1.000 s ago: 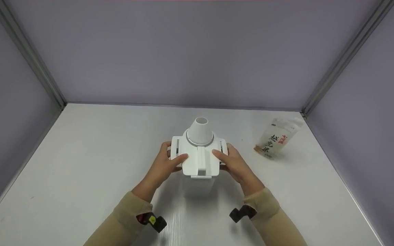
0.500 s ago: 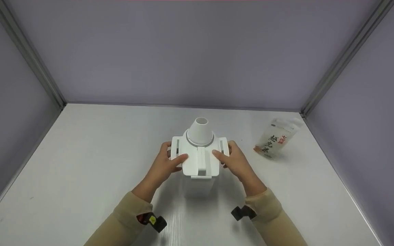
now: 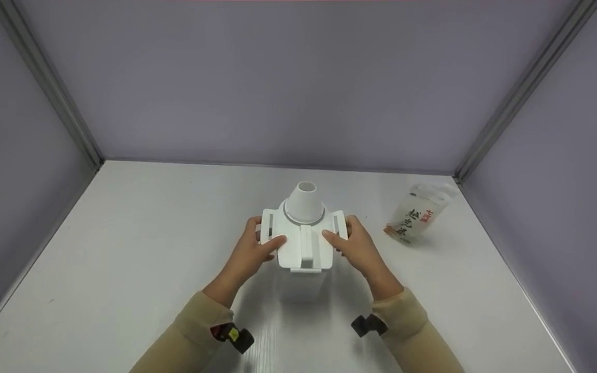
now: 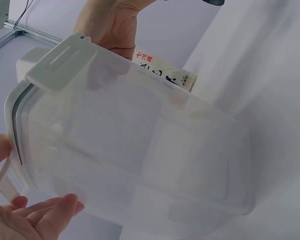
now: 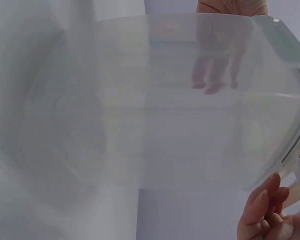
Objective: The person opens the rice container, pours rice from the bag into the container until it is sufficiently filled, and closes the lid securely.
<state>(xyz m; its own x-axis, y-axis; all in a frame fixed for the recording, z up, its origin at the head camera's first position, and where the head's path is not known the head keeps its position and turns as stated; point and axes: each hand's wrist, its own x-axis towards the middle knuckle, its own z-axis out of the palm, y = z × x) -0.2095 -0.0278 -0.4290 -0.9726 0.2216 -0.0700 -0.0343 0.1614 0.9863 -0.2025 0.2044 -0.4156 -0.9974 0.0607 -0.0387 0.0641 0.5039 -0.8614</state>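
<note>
A tall translucent plastic storage container (image 4: 140, 130) stands upright on the table in the head view. Its white lid (image 3: 290, 251) carries a cone-shaped cup (image 3: 303, 204), narrow end up. My left hand (image 3: 246, 254) holds the lid's left side, thumb on top and fingers by the left side latch (image 3: 265, 228). On the other side my right hand (image 3: 359, 248) rests its thumb on the lid, with its fingers under the right side latch (image 3: 343, 228). Both side latches stick out from the lid. The front latch (image 4: 65, 62) lies against the container wall in the left wrist view.
A bag of rice (image 3: 417, 215) with dark and red lettering lies to the right of the container, toward the back. Grey-purple panels (image 3: 298, 88) enclose the white table (image 3: 138, 248) at the back and both sides.
The right side latch has swung outward a little, with my right fingers moving out beside it. My left hand has kept its hold. The head view has tilted slightly.
</note>
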